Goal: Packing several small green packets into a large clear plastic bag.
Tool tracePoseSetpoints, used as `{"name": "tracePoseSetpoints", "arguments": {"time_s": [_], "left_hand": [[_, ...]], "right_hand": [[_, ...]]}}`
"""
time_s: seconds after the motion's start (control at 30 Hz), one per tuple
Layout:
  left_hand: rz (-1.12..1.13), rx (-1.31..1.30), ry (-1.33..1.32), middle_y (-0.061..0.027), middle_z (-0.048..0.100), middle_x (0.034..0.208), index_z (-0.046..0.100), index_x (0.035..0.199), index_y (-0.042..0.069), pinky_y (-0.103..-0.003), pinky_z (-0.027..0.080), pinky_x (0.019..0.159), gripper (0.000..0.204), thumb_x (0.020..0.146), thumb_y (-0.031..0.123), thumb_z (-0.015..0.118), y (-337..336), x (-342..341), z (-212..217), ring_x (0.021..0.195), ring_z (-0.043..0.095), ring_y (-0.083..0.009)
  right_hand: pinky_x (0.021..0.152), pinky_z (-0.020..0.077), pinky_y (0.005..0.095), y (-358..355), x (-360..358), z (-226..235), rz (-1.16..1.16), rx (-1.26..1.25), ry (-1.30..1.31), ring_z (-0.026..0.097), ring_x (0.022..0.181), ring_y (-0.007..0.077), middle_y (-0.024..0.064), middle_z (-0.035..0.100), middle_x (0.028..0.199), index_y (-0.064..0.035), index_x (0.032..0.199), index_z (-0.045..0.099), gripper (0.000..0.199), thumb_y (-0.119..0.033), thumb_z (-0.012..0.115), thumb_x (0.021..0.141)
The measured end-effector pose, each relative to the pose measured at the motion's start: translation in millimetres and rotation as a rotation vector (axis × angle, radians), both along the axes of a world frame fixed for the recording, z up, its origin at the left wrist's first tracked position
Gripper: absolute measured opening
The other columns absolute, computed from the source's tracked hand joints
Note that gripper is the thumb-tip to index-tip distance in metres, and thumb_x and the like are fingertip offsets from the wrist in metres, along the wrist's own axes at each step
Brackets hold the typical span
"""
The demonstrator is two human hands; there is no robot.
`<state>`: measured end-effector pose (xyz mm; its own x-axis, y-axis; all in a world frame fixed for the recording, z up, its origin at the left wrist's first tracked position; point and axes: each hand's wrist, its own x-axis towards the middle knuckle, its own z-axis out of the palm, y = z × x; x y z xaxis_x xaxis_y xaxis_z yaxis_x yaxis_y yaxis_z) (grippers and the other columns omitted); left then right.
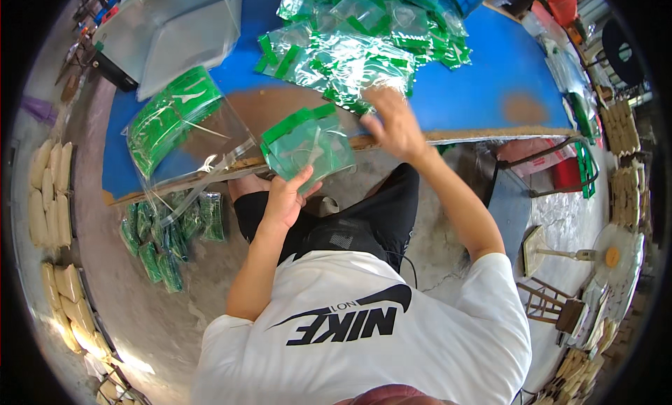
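- Currently, left hand (288, 197): thumb and fingers pinching the lower edge of the held bags (315, 147), clear with a green band along the top.
- Held bags: in front of the table's near edge, above the lap, tilted; whether one bag or several cannot be told for certain.
- Right hand (395, 125): palm down at the near edge of the pile, thumb spread from the fingers; fingertips blurred, contact with a bag not certain.
- Pile (371, 62): loose green-edged bags, overlapping at several angles, on the blue table (483, 101).
- Green stack (175, 118): table's left side, with clear plastic drooping over the edge.
- Bin (189, 38): far left of the table, behind the green stack.
- Packs (161, 244): green bundles on the floor, below the table's left end.
- Risk, slipping: the left pinch takes in only one edge, so a loosened thumb could let the held bags fan out or drop to the lap.
- Risk, clinging: slick film may stick, bringing up two bags together or dragging neighbours over the near edge.
- Risk, snagging: the left forearm could catch the drooping plastic and pull the green stack floorward.
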<state>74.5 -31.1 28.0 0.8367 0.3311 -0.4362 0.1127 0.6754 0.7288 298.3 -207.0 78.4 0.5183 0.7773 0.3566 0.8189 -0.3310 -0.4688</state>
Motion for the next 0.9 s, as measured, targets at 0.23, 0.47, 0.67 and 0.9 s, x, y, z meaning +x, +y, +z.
{"name": "tracePoseSetpoints", "arguments": {"time_s": [0.23, 0.47, 0.67, 0.9], "left_hand": [[-0.055, -0.114, -0.064, -0.0048, 0.063, 0.118, 0.058, 0.126, 0.005, -0.036, 0.057, 0.089, 0.036, 0.093, 0.013, 0.069, -1.5, 5.7, -20.7, 0.106, 0.064, -0.0186], [-0.044, -0.076, 0.005, -0.0085, 0.064, 0.117, 0.056, 0.127, 0.003, -0.036, 0.055, 0.087, 0.034, 0.094, 0.009, 0.063, -6.4, 1.5, -13.5, 0.106, 0.064, -0.0222], [-0.010, -0.275, -0.184, -0.0082, 0.065, 0.119, 0.058, 0.125, 0.005, -0.043, 0.055, 0.091, 0.035, 0.090, 0.007, 0.062, -12.5, -13.4, -36.4, 0.111, 0.063, -0.0256], [0.102, -0.540, -0.190, -0.0067, 0.065, 0.122, 0.058, 0.127, 0.008, -0.045, 0.051, 0.099, 0.038, 0.091, 0.015, 0.068, -12.6, -9.3, -25.5, 0.111, 0.063, -0.0252]], "right_hand": [[0.108, 0.0388, 0.0496, -9.1, -29.3, -14.4, 0.269, -0.030, -0.371, 0.055, 0.122, 0.0370, 0.0182, 0.062, 0.126, -0.0014, 0.119, 0.062, 0.036, -0.024, 0.065, 0.092], [0.084, 0.0512, 0.0487, 51.7, 74.1, -12.6, -0.340, 0.211, -0.275, 0.064, 0.097, 0.0416, 0.0217, 0.067, 0.108, 0.0021, 0.125, 0.055, 0.055, -0.028, 0.075, 0.084], [0.068, 0.0550, 0.0377, 68.3, 65.2, -12.8, -0.211, 0.060, 0.416, 0.068, 0.073, 0.0298, 0.0153, 0.069, 0.087, 0.0034, 0.108, 0.059, 0.050, -0.035, 0.078, 0.082], [0.066, 0.0549, 0.0355, 38.1, -62.8, 6.5, -0.001, 0.028, 1.329, 0.067, 0.069, 0.0224, 0.0060, 0.066, 0.080, 0.0003, 0.102, 0.062, 0.034, -0.033, 0.064, 0.096]]}}
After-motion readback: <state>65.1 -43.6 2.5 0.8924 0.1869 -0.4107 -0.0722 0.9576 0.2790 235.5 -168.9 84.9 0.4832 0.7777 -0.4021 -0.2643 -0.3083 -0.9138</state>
